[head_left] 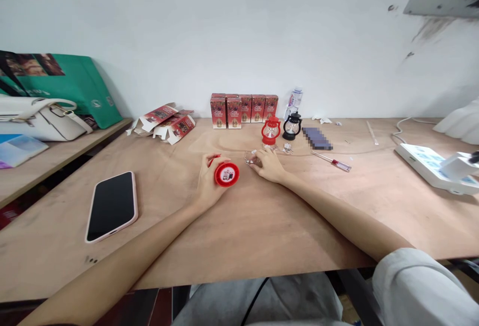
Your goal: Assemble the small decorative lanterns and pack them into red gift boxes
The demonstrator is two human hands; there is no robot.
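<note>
My left hand (210, 179) is wrapped round a small red lantern (227, 174), tipped so that its round underside faces me. Inside the red rim, small parts show against a pale middle. My right hand (268, 165) is low over the table, thumb and fingers drawn together at a small white part with thin metal wire (247, 157). Beyond the right hand stand a red lantern (270, 130) and a black lantern (292, 126), both upright. Small white and metal bits (288, 148) lie in front of them.
Several red boxes (226, 112) stand by the wall, with opened cartons (164, 122) to their left. A phone (113, 206) lies at left. At right are a screwdriver (333, 161), a pixelated dark object (317, 138) and a white power strip (436, 166). A bottle (295, 97) stands behind the lanterns.
</note>
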